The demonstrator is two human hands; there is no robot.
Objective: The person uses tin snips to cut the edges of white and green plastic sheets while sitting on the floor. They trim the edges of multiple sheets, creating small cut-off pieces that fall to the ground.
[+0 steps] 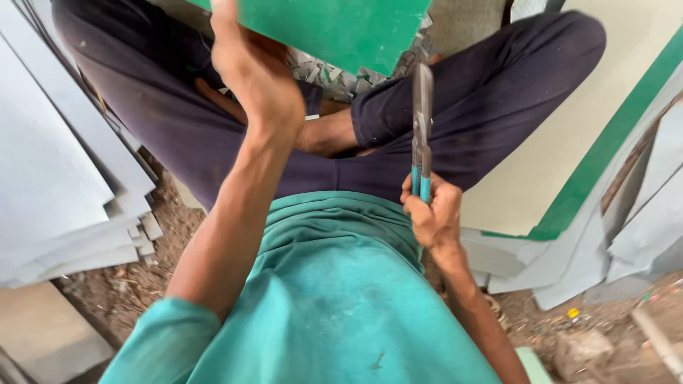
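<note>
I sit cross-legged in dark trousers and a teal shirt. My left hand (256,75) is raised at the top of the head view and grips the lower edge of a green sheet (341,28), held up in front of me. My right hand (432,213) is closed around the teal handles of metal snips (422,121). The snips point upward with their blades together, the tip just below the sheet's bottom corner and apart from it. Small offcuts (334,75) lie between my legs under the sheet.
A stack of grey sheets (57,178) lies on my left. On my right are a pale board with a green band (590,163) and more grey sheets (640,227). Dirt ground with debris (583,341) shows at both sides.
</note>
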